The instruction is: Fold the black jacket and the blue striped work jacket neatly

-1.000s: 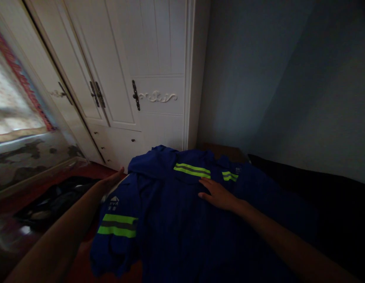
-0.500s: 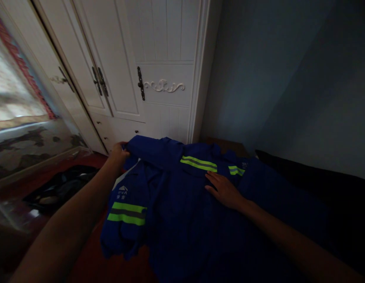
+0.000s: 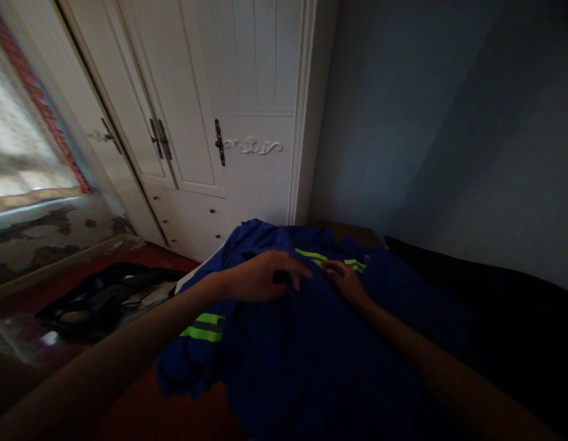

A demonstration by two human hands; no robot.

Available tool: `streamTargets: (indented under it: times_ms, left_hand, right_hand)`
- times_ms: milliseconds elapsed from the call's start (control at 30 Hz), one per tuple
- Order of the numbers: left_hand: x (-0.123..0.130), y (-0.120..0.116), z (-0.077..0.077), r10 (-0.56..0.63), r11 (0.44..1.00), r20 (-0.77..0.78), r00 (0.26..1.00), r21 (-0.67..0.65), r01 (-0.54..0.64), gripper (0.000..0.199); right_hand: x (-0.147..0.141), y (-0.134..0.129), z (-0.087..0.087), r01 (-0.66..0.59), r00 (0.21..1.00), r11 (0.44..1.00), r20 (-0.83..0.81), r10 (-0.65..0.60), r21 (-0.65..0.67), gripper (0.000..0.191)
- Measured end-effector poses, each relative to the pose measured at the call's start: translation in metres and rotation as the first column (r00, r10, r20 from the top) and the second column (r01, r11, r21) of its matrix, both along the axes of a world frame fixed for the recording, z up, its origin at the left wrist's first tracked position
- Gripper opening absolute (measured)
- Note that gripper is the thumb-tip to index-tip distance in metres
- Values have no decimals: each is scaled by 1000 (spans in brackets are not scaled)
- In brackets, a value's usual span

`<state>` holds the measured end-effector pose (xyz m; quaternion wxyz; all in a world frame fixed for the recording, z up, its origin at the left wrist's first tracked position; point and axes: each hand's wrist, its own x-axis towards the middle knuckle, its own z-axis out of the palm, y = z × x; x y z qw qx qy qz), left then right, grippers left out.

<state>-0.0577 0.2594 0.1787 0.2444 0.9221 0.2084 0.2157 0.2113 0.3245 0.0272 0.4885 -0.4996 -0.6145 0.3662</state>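
A dark blue work jacket (image 3: 265, 373) with yellow-green and grey reflective strips lies spread out in front of me. My left hand (image 3: 261, 275) is over its upper middle, fingers bent downward and apart, holding nothing that I can see. Close to its right, my right hand (image 3: 348, 282) rests at the chest strip (image 3: 310, 253), its fingers curled in toward the thumb on the cloth. One sleeve with a reflective band (image 3: 202, 327) hangs at the left, partly behind my left forearm. The jacket's lower part is dim.
A white wardrobe (image 3: 251, 196) with dark handles stands behind the jacket. On the red floor at the left lies an open black bag or case (image 3: 95, 306) with items in it. Black cloth (image 3: 449, 269) lies at the right by the grey wall (image 3: 504, 184).
My left hand has let go of the jacket's left end and moved right, to its middle. That end has dropped. My right hand's fingers, flat before, are now curled.
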Motion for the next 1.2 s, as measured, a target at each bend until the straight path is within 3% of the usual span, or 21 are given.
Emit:
streamTargets:
  times_ms: [100,200,267,367,433,500,567,633,700,767,833,900,1000,1100,1200]
  left_hand:
    - [1,-22,-22,-15,994,-318,948,95,47,46]
    - [-15,-25,-41,132,976,-361,923,209,-58,45]
    - [-31,-17,-51,272,940,-302,913,286,-186,51]
    - [-55,4,-63,476,855,-247,844,355,-378,61]
    - [-66,18,-69,561,811,-269,783,369,-454,66]
    - [-73,28,-76,600,790,-295,743,361,-495,68]
    - [-74,34,-81,626,774,-301,719,351,-527,62]
    - [-72,38,-85,648,756,-298,701,366,-543,51]
    - [-70,40,-85,658,744,-302,690,403,-533,45]
    - [-70,43,-85,666,733,-312,678,443,-516,44]
    - [-75,45,-85,688,710,-298,662,465,-530,44]
    - [-82,46,-87,714,684,-262,650,462,-565,43]
    - [-91,47,-94,740,661,-240,629,431,-614,38]
    - [-91,46,-99,777,623,-186,601,361,-694,35]
    - [-79,45,-98,798,598,-85,597,234,-767,37]
  right_hand:
    - [17,-4,19,22,952,996,-301,-46,-82,18]
    - [31,-23,50,-96,853,963,-519,-50,-251,20]
    - [35,-44,71,-165,888,929,-460,-7,-332,27]
    - [32,-83,89,-234,970,866,-164,179,-442,41]
    - [26,-111,87,-259,933,823,90,349,-506,52]
    - [20,-134,77,-222,820,836,368,438,-501,63]
    - [15,-149,64,-158,697,900,600,393,-406,68]
    - [11,-153,55,-105,629,948,718,297,-300,61]
    - [8,-148,56,-95,658,939,688,307,-329,43]
    - [9,-142,66,-132,795,870,474,379,-475,29]
    - [14,-141,80,-193,933,815,155,325,-546,30]
    - [22,-150,87,-183,981,837,-39,191,-516,41]
    - [31,-179,74,-130,988,865,10,154,-485,49]
    - [32,-209,55,-179,916,831,219,337,-526,42]
    - [26,-220,54,-291,822,764,258,508,-575,40]
